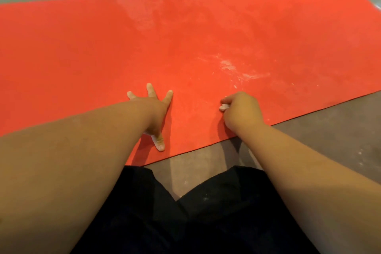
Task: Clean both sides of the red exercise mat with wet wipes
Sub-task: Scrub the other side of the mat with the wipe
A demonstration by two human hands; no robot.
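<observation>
Head view: red exercise mat [103,47] lies flat on the grey floor [329,130], directly ahead of the kneeling person. Its long axis runs left-right across the frame, tilted slightly so the right end climbs toward the upper right corner; the left end runs out of frame. The near long edge crosses just ahead of the black-clad knees [206,212]. Left hand [154,115] is splayed flat on the mat at lower centre, fingers straight and thumb back toward the near edge. It looks like a brace, holding nothing. Right hand [241,109] sits just right of it, hands apart, fingers curled round a small wadded wet wipe [223,107], knuckles on the mat close to the near edge. Key relation: the white chalky smear [231,66] lies just above and slightly right of the right hand, further in from the edge, so the wipe hand is the nearer one. My read: a short push away from the body reaches it, with strokes along the long axis while the left pins the mat. The underside can't be seen and is presumably not done yet.
</observation>
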